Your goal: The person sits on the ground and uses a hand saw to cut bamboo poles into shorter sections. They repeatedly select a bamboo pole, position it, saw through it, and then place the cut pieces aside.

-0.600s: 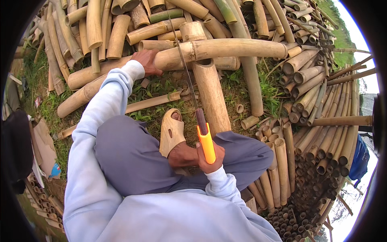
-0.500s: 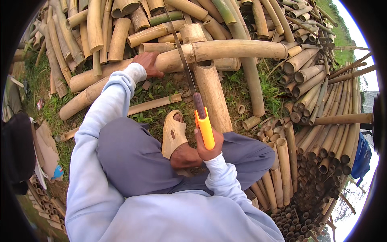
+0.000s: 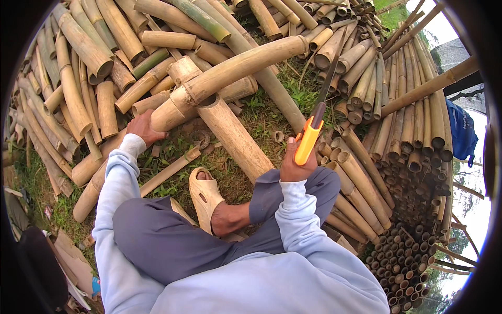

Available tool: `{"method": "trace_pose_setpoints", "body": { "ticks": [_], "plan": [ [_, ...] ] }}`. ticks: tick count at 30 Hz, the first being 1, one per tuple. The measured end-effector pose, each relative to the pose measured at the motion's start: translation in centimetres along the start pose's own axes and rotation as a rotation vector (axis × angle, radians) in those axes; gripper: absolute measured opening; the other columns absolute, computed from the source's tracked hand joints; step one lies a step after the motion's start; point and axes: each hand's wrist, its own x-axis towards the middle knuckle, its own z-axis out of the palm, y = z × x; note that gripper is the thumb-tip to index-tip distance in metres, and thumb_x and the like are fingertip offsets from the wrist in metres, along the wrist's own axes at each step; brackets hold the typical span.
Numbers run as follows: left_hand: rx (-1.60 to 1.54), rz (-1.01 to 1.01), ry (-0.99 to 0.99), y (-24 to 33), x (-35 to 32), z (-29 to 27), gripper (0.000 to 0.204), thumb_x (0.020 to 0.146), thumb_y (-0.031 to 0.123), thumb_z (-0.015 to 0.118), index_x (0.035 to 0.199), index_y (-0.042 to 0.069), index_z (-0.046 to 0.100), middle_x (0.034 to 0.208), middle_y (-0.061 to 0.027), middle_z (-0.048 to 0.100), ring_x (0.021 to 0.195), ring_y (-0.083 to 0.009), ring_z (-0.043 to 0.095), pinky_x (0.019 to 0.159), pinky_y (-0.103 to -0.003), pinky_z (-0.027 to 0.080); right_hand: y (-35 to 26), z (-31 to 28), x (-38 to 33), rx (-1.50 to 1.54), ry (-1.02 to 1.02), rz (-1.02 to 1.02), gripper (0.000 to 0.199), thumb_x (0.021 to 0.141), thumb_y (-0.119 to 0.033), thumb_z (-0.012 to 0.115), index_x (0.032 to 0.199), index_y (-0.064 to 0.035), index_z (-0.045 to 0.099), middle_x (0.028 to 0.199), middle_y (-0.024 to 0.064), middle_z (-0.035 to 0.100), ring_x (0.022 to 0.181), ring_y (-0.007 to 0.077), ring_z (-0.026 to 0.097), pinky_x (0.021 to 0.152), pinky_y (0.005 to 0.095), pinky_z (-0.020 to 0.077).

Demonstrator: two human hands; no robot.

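Observation:
My right hand (image 3: 299, 161) grips the orange handle of a handsaw (image 3: 314, 133). Its long dark blade points up and away to the right, apart from the bamboo pole (image 3: 246, 65) in front of me. My left hand (image 3: 145, 128) is closed on the near left end of that pole, its fingers partly hidden. Slightly curved and cut at both ends, the pole lies across the notched top of a thick bamboo post (image 3: 238, 140). The post slants down toward my bent leg.
Cut bamboo pieces (image 3: 117, 31) are heaped at the far left. Long poles (image 3: 413, 120) and upright bamboo tubes (image 3: 400, 267) are stacked at the right. A blue bag (image 3: 461, 128) hangs at the right edge. My sandalled foot (image 3: 206, 196) rests beside the post.
My right hand has carried the saw right, away from the pole, where its blade lay across near the left end. My left hand stays at that end. The whole view has turned.

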Motion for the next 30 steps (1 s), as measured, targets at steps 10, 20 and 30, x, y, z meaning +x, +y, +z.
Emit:
{"method": "trace_pose_setpoints", "body": {
  "ticks": [10,20,30],
  "plan": [
    [-0.016,0.009,-0.012,0.1,0.1,-0.3,0.075,0.064,0.046,0.087,0.121,0.005,0.062,0.104,-0.0235,0.073,0.101,-0.0425,0.070,0.090,-0.049,0.055,8.9,3.8,0.7,-0.449,-0.069,0.260,0.033,0.090,-0.019,0.075,0.106,0.0019,0.056,0.090,0.0239,0.067,0.088,0.0452,0.066,0.081,0.0502,0.0509],
    [-0.013,0.059,0.013,0.0,0.6,0.3,0.070,0.066,0.045,0.084,0.117,0.004,0.060,0.102,-0.0223,0.073,0.098,-0.0409,0.071,0.088,-0.048,0.056,10.8,11.9,20.5,0.194,0.073,0.476,0.076,0.081,-0.055,0.083,0.121,0.0059,0.062,0.104,0.0147,0.067,0.088,0.0237,0.064,0.072,0.0356,0.0536],
    [0.065,0.028,0.025,-1.1,0.2,1.1,0.068,0.066,0.050,0.084,0.110,0.004,0.060,0.096,-0.0203,0.073,0.090,-0.0387,0.071,0.086,-0.045,0.057,9.8,20.7,28.3,0.766,-0.133,0.671,0.073,0.078,-0.034,0.088,0.131,0.0033,0.056,0.119,0.0150,0.067,0.103,0.0325,0.069,0.095,0.0457,0.0592]
  ]
}}
